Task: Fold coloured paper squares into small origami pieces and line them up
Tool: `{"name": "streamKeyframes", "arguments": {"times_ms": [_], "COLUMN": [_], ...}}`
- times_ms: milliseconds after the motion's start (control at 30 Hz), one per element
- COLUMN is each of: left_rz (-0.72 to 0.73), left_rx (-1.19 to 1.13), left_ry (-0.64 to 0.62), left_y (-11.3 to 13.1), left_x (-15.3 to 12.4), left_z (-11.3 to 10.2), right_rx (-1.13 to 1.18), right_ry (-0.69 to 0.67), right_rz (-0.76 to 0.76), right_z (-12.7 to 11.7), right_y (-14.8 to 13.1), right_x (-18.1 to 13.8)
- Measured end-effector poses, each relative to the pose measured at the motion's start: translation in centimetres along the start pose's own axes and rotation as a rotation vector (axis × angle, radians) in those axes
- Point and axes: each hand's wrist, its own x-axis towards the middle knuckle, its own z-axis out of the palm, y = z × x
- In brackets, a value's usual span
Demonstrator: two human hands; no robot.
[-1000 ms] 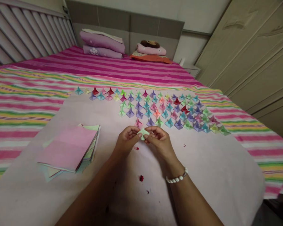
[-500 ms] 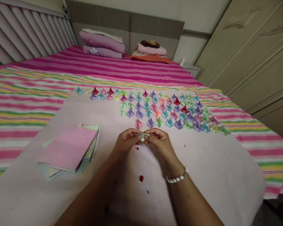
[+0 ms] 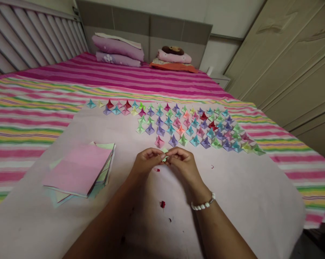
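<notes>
Between my two hands is a small pale green folded paper (image 3: 165,151), partly covered by the fingers. My left hand (image 3: 149,159) pinches it from the left with thumb and fingertips. My right hand (image 3: 181,158) pinches it from the right; a white bead bracelet (image 3: 203,206) circles that wrist. Just beyond the fingertips stands a pink origami boat (image 3: 159,141), beside a purple origami boat (image 3: 173,140). These belong to several rows of small coloured paper boats on the pale sheet (image 3: 232,201).
A stack of coloured paper (image 3: 78,169), pink on top, lies at the left. Small dark red marks (image 3: 162,204) show on the sheet near my arms. A striped bedcover (image 3: 294,154) lies under the sheet, with folded bedding (image 3: 118,50) by the headboard (image 3: 140,25).
The green paper has turned in my fingers, so more of its upper point shows above them. Both hands stay in nearly the same place.
</notes>
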Motion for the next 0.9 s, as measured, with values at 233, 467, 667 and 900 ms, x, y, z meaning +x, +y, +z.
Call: {"name": "streamKeyframes", "arguments": {"times_ms": [233, 467, 667, 900], "left_rz": [0.070, 0.077, 0.165, 0.267], "left_rx": [0.029, 0.086, 0.120, 0.173], "left_ry": [0.067, 0.079, 0.076, 0.070], "left_y": [-0.1, 0.3, -0.2, -0.7], "left_x": [0.1, -0.2, 0.0, -0.1], "left_z": [-0.2, 0.1, 0.0, 0.1], "right_rx": [-0.028, 0.048, 0.032, 0.007], "right_ry": [0.024, 0.086, 0.138, 0.124], "right_rz": [-0.015, 0.024, 0.002, -0.018], "right_z": [0.1, 0.0, -0.1, 0.0], "right_y": [-0.5, -0.2, 0.2, 0.3], "right_x": [-0.1, 0.2, 0.3, 0.4]}}
